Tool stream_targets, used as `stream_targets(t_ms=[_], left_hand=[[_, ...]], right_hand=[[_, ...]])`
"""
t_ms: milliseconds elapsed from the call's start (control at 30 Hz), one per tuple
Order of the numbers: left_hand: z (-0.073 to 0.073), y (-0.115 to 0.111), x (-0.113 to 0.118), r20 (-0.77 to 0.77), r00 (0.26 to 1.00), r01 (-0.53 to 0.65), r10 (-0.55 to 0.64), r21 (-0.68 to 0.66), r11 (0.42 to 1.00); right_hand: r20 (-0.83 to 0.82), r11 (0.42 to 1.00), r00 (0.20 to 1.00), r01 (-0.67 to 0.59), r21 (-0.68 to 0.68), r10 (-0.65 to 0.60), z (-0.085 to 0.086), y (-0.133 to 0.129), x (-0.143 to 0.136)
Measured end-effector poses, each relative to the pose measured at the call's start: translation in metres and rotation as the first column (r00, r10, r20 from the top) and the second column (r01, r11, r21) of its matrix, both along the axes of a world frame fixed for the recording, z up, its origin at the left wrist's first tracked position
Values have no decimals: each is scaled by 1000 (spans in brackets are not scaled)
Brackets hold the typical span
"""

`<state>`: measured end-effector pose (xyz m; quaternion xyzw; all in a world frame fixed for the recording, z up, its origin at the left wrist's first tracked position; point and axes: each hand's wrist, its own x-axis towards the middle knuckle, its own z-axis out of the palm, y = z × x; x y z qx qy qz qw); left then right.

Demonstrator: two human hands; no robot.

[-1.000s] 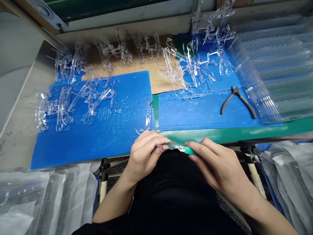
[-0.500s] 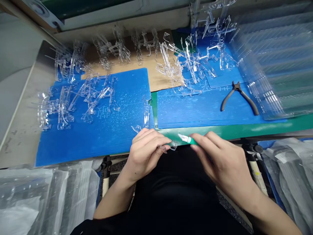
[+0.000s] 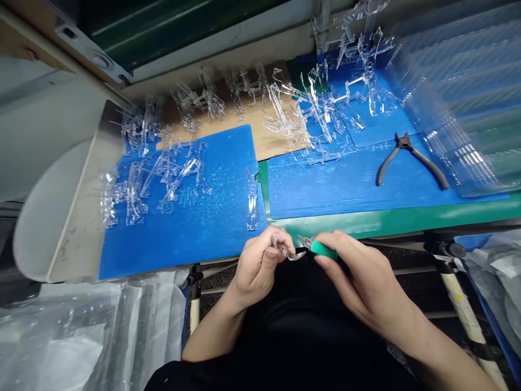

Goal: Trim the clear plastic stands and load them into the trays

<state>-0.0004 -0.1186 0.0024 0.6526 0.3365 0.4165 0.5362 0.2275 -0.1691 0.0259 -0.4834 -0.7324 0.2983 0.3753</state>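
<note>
My left hand (image 3: 260, 263) is closed around a small clear plastic part (image 3: 290, 252), whose curved end sticks out to the right. Facing it, my right hand (image 3: 362, 266) grips a utility knife (image 3: 323, 250) with a green handle. The knife's blade points left, a short gap from the plastic part. Both hands are at the near edge of the bench, above my lap. Another clear plastic piece (image 3: 252, 206) lies on the blue sheet (image 3: 220, 217) just beyond my left hand.
Several clear plastic mouldings on sprues (image 3: 166, 168) lie on the left. More mouldings (image 3: 313, 108) cover the cardboard and the right blue sheet (image 3: 325, 190). Nippers (image 3: 402, 142) rest there, beside stacked clear trays (image 3: 468, 136). Bagged goods (image 3: 134, 320) stand below the bench edge.
My left hand has turned, showing more of the plastic part. The knife has tilted, and its green handle shows more. The view has shifted slightly.
</note>
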Motion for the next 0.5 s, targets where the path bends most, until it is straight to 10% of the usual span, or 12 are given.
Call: stream_targets(t_ms=[500], left_hand=[[-10, 2, 2, 25, 995, 99, -101, 89, 991]], right_hand=[[-54, 995, 994, -93, 40, 95, -4, 1, -10]])
